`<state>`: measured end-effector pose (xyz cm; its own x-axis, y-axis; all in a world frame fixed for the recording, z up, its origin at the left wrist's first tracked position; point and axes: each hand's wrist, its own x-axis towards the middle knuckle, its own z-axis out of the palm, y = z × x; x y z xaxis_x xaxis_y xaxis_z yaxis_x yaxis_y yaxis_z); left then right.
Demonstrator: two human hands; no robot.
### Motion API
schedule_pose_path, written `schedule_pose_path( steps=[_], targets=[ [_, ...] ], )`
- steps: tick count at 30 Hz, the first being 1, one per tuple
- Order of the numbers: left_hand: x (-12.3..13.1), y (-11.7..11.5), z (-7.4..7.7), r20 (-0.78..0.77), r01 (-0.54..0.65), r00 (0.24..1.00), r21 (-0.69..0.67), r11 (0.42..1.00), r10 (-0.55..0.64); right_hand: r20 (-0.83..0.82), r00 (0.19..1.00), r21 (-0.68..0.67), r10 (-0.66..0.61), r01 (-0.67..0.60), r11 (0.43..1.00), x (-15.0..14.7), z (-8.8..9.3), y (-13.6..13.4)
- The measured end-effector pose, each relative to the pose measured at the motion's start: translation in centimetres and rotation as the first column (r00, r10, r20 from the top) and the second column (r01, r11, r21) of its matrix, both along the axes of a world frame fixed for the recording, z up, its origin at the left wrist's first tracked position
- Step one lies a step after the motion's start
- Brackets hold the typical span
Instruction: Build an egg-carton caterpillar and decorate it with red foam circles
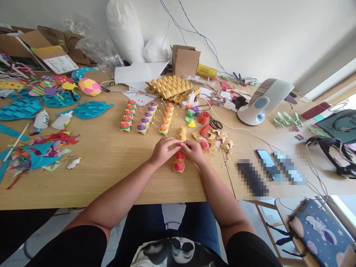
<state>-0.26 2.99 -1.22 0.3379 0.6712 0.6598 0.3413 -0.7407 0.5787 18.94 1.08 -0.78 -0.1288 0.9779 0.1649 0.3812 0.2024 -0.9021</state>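
Note:
A strip of egg carton [181, 132] lies lengthwise in front of me, its far cups bare cardboard and its near cups capped with red clay [178, 165]. Over the middle of this strip, my left hand [164, 151] and my right hand [194, 151] meet with fingers pinched together. Whatever small piece sits between the fingertips is mostly hidden. Just right of my right hand is a lump of red clay [204, 144] among torn carton scraps [222, 138]. Three finished strips with green, purple and orange cups [145, 119] stand farther back to the left.
Black-handled scissors [216, 123], a red cup [204, 117] and an egg tray [170, 88] lie beyond my hands. A white fan [263, 102] stands at right, near phones [266, 163]. Colourful paper scraps [39, 155] and white bottles [62, 119] are at left.

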Motion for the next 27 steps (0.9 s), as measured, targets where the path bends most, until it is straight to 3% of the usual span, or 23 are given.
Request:
schedule_pose_path(
  steps=[5, 16, 27],
  targets=[
    [0.1, 0.3, -0.5, 0.034, -0.029, 0.999, -0.062, 0.998, 0.031, 0.062, 0.997, 0.017, -0.049, 0.048, 0.999, 0.1, 0.0, 0.0],
    [0.2, 0.7, -1.7, 0.109, -0.023, 0.992, -0.287, 0.958, 0.056, -0.021, 0.991, -0.013, -0.131, 0.130, 0.991, 0.1, -0.2, 0.2],
    [0.5, 0.9, -1.2, 0.090, -0.010, 0.995, -0.262, 0.965, 0.035, -0.050, 0.992, -0.052, -0.112, 0.109, 0.993, 0.2, 0.1, 0.0]
  ],
)
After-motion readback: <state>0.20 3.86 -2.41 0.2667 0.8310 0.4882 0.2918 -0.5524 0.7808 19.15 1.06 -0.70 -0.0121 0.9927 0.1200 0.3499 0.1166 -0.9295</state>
